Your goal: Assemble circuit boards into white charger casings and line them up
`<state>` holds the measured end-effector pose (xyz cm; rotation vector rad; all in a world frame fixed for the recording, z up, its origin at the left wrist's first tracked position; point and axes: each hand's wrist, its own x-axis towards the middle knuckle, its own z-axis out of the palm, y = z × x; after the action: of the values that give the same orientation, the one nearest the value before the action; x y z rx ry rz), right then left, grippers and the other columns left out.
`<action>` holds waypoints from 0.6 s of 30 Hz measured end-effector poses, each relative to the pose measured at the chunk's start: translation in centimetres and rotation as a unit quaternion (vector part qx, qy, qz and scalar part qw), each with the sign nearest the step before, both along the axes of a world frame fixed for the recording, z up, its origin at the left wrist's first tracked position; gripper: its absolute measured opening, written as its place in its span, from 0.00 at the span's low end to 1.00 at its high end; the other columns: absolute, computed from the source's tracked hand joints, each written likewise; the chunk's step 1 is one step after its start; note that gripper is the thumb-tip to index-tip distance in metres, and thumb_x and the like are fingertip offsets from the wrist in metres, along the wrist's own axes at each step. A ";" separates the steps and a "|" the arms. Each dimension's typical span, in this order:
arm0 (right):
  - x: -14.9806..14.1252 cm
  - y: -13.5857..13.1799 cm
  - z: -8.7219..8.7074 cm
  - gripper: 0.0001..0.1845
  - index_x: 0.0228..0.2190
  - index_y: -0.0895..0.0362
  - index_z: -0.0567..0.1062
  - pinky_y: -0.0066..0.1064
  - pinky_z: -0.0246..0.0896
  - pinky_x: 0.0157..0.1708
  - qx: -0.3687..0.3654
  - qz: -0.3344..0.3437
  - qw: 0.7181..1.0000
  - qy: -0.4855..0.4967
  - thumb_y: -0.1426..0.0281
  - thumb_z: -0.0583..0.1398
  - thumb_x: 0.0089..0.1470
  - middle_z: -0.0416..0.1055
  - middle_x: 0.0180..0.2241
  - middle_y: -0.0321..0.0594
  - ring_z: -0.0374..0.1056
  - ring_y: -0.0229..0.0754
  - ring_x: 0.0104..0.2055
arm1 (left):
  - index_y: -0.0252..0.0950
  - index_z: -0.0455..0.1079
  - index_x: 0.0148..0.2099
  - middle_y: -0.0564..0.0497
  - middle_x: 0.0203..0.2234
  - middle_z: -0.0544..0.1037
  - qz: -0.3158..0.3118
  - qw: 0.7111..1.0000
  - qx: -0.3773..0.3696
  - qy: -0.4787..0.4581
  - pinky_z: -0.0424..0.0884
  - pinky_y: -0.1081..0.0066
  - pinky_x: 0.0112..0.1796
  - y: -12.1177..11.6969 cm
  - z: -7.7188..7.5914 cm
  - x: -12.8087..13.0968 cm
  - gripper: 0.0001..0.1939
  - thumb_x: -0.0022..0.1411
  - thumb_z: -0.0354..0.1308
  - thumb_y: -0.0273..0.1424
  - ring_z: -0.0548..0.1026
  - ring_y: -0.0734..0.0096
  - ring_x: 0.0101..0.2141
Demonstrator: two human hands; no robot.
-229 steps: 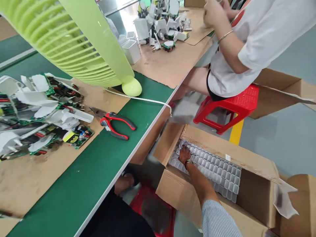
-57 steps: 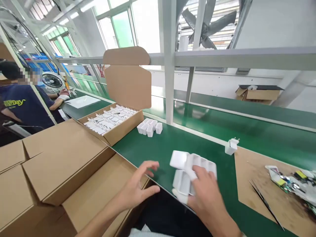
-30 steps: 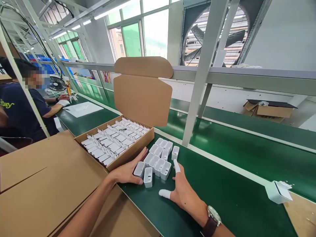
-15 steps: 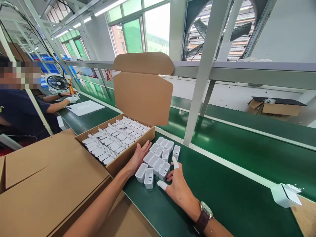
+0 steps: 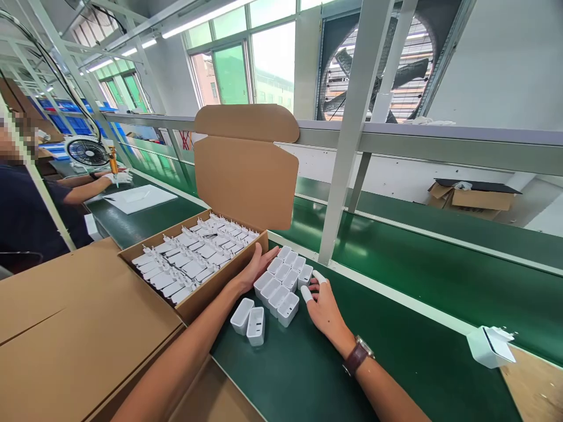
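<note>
A tight cluster of white charger shells (image 5: 284,275) stands open-end-up on the green belt (image 5: 396,351). My left hand (image 5: 257,265) lies flat with fingers stretched against the cluster's left side, beside the cardboard box (image 5: 220,282). My right hand (image 5: 323,303), with white finger cots on thumb and forefinger, touches the cluster's right side with bent fingertips. Two more shells (image 5: 249,319) stand apart in front of the cluster, touched by neither hand. The box holds rows of white plug chargers (image 5: 189,261), its lid (image 5: 246,170) standing up.
Closed cardboard cartons (image 5: 65,334) fill the left. A lone white charger (image 5: 490,346) sits at the right by a cardboard sheet (image 5: 539,390). A metal post (image 5: 347,158) rises behind the cluster. A co-worker's hands (image 5: 116,176) and a small fan (image 5: 85,151) are far left.
Both hands slid farther along the cluster and pressed it together. Two shells at the front now stand apart from it. My view shifted slightly right.
</note>
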<state>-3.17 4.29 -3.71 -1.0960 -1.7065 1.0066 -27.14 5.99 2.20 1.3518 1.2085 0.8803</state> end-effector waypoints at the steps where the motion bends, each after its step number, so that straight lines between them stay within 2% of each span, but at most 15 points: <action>1: 0.0 0.1 0.0 0.23 0.56 0.60 0.64 0.42 0.72 0.47 -0.008 0.008 1.000 0.004 0.62 0.54 0.64 0.64 0.50 0.50 0.70 0.47 0.46 | 0.42 0.38 0.78 0.47 0.73 0.55 0.002 1.000 0.000 -0.008 0.55 0.54 0.68 -0.2 0.3 -0.1 0.53 0.61 0.19 0.67 0.51 0.53 0.72; 3: 0.5 -0.4 0.1 0.23 0.56 0.58 0.64 0.42 0.72 0.46 -0.008 0.008 1.000 -0.008 0.60 0.54 0.64 0.65 0.50 0.49 0.70 0.47 0.46 | 0.41 0.40 0.78 0.46 0.73 0.53 0.017 1.000 0.019 -0.017 0.53 0.52 0.68 -1.7 1.1 -0.7 0.53 0.62 0.19 0.67 0.51 0.52 0.72; 5: 1.3 -1.6 0.3 0.23 0.54 0.56 0.65 0.41 0.72 0.42 -0.002 0.017 0.999 -0.047 0.57 0.57 0.62 0.66 0.47 0.46 0.69 0.46 0.41 | 0.42 0.40 0.77 0.45 0.74 0.51 0.028 0.997 0.066 0.008 0.53 0.51 0.69 -4.6 1.9 -1.8 0.52 0.63 0.23 0.68 0.52 0.50 0.72; 6: 1.7 -2.4 0.5 0.24 0.52 0.56 0.66 0.41 0.71 0.40 -0.006 0.031 0.997 -0.073 0.56 0.59 0.60 0.67 0.44 0.43 0.69 0.45 0.38 | 0.43 0.40 0.77 0.46 0.74 0.50 0.026 0.994 0.093 0.041 0.52 0.52 0.69 -6.4 2.2 -2.3 0.52 0.62 0.29 0.69 0.51 0.49 0.72; 8: 2.4 -3.8 0.8 0.28 0.51 0.55 0.66 0.39 0.70 0.35 -0.022 0.071 0.989 -0.126 0.55 0.64 0.55 0.66 0.38 0.39 0.67 0.44 0.33 | 0.46 0.39 0.77 0.47 0.75 0.45 0.010 0.979 0.131 0.153 0.50 0.49 0.70 -10.4 2.2 -2.8 0.59 0.55 0.48 0.71 0.46 0.44 0.73; 10: 2.4 -4.7 1.0 0.32 0.54 0.56 0.65 0.39 0.69 0.33 -0.022 0.103 0.981 -0.162 0.57 0.66 0.52 0.66 0.37 0.37 0.66 0.44 0.31 | 0.50 0.33 0.77 0.49 0.76 0.37 0.019 0.955 0.121 0.269 0.47 0.44 0.70 -13.7 1.5 -2.2 0.68 0.46 0.65 0.67 0.40 0.37 0.73; 11: 2.2 -4.9 1.1 0.32 0.55 0.56 0.64 0.40 0.69 0.33 -0.012 0.111 0.979 -0.172 0.58 0.66 0.53 0.66 0.37 0.38 0.67 0.44 0.31 | 0.51 0.30 0.77 0.48 0.76 0.33 0.036 0.945 0.111 0.307 0.47 0.43 0.69 -14.9 0.9 -1.6 0.71 0.45 0.69 0.64 0.38 0.35 0.73; 13: 1.6 -4.9 1.2 0.30 0.58 0.56 0.64 0.40 0.69 0.35 0.016 0.116 0.977 -0.178 0.62 0.62 0.57 0.66 0.41 0.41 0.67 0.44 0.32 | 0.51 0.27 0.77 0.46 0.76 0.32 0.094 0.928 0.093 0.348 0.50 0.42 0.68 -16.1 -0.6 -0.2 0.67 0.52 0.68 0.59 0.41 0.34 0.73; 15: 1.1 -4.7 1.4 0.28 0.59 0.57 0.63 0.40 0.70 0.37 0.040 0.116 0.975 -0.185 0.66 0.59 0.60 0.66 0.44 0.44 0.68 0.44 0.34 | 0.50 0.28 0.77 0.44 0.76 0.37 0.144 0.917 0.094 0.360 0.54 0.44 0.68 -16.1 -1.9 0.8 0.57 0.62 0.62 0.55 0.47 0.37 0.72; 18: 2.1 -4.9 2.7 0.32 0.64 0.57 0.59 0.39 0.70 0.40 0.064 0.120 0.969 -0.206 0.67 0.59 0.61 0.65 0.48 0.46 0.67 0.43 0.35 | 0.45 0.33 0.77 0.41 0.74 0.46 0.166 0.908 0.147 0.354 0.52 0.46 0.69 -15.3 -2.8 0.8 0.49 0.67 0.56 0.53 0.51 0.39 0.71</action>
<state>-1.08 -0.59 -1.05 -1.0851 -2.2497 0.8357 -26.29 -9.26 -0.63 1.8288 1.9698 0.8498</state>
